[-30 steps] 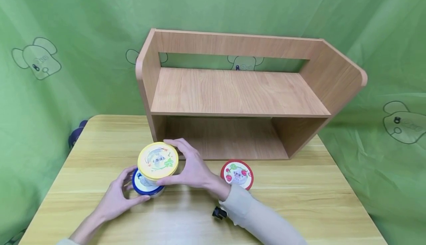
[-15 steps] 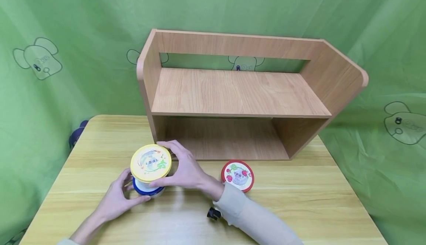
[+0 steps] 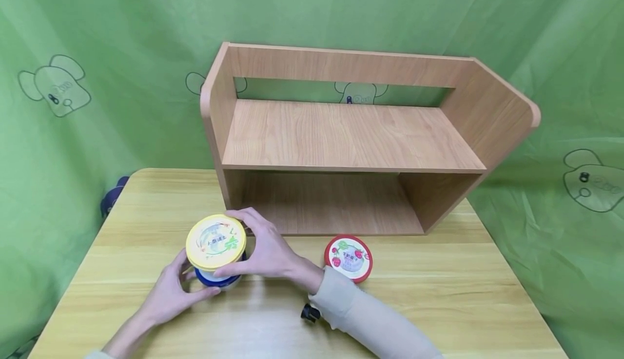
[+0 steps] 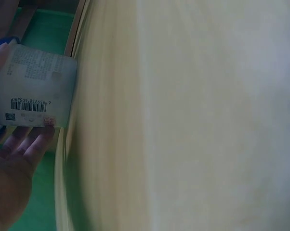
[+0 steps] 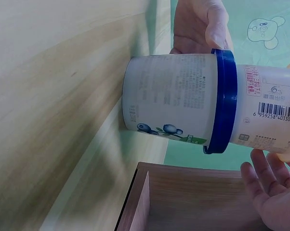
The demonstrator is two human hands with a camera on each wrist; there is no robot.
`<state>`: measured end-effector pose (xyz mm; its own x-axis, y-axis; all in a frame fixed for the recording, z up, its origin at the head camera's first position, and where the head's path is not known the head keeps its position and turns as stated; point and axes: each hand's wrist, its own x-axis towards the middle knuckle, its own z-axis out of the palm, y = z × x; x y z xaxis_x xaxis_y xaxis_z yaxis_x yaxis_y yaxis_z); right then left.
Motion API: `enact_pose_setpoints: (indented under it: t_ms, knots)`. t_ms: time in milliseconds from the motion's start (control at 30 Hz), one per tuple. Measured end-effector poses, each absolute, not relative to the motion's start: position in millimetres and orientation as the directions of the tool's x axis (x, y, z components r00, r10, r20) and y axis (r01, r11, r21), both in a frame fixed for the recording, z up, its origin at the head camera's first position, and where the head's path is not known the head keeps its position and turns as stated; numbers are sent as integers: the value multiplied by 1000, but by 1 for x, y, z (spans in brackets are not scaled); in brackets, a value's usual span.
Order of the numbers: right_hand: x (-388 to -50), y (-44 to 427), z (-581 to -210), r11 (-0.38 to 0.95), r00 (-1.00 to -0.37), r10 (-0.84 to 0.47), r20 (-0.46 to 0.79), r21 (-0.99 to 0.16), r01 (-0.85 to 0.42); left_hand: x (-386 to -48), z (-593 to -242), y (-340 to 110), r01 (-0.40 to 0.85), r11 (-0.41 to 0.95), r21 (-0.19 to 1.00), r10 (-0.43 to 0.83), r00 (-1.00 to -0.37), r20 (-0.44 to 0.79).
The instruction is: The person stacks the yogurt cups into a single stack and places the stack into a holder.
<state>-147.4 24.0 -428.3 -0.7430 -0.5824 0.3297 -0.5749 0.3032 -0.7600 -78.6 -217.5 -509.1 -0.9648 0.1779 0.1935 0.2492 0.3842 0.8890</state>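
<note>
A tub with a blue lid (image 5: 226, 103) and blueberry print stands upright on the table. My left hand (image 3: 168, 291) holds it from the left, thumb at the lid's front edge and fingers around the far side. On top of it sits a tub with a yellow lid (image 3: 216, 242); the right wrist view shows its base against the blue lid. My right hand (image 3: 265, 250) grips this upper tub from the right, thumb in front and fingers behind. The yellow-lidded tub hides most of the blue lid in the head view. Right of my forearm stands a red-lidded tub (image 3: 348, 259) with strawberry print.
A two-level wooden shelf (image 3: 351, 137) stands at the back of the table (image 3: 439, 288), close behind my right hand. A small black object (image 3: 310, 313) shows beside the right sleeve. Green cloth (image 3: 122, 104) hangs behind and at both sides.
My right hand has moved the yellow-lidded tub left and slightly toward me, from partly over the blue-lidded tub to on top of it. The left hand has stayed in place.
</note>
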Motion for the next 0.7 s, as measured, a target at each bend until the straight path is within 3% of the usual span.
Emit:
enact_pose_setpoints:
  t_ms: [700]
  knots:
    - [-148,22,-430,321,-744,-597,300,-760,-564,-80,-511,-220,261,345,902,188,-960,206]
